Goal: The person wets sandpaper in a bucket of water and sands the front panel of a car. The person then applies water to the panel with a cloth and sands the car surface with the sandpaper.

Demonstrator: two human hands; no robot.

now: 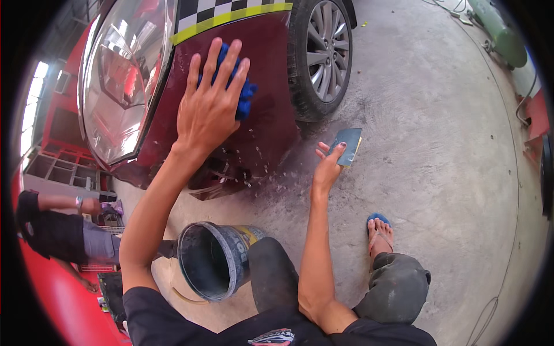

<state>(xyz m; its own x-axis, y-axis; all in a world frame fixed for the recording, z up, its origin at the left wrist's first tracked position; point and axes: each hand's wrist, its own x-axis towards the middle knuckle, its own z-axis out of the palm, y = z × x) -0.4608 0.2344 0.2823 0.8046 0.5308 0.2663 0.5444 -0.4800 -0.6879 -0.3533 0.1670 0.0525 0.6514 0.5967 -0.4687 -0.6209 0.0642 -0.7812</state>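
My left hand (207, 99) presses a blue cloth (246, 97) flat against the dark red bumper of a car (270, 56), its fingers spread over the cloth. Water drops fall below that hand. In my right hand (329, 166) is a sheet of dark sandpaper (347, 145) with a yellow edge behind it, pinched under the thumb and held off the bumper, above the concrete floor. Yellow-green masking tape (233, 16) runs along the upper part of the panel, under a black and white checkered strip (216, 9). The headlight (125, 82) lies left of my left hand.
A plastic bucket (231, 259) stands by my knee. The car's front wheel (326, 52) is beyond the bumper. At left another person (65, 233) stands near red bodywork. A green tank (497, 32) and hoses are at upper right, on the wet-spotted concrete floor (437, 151).
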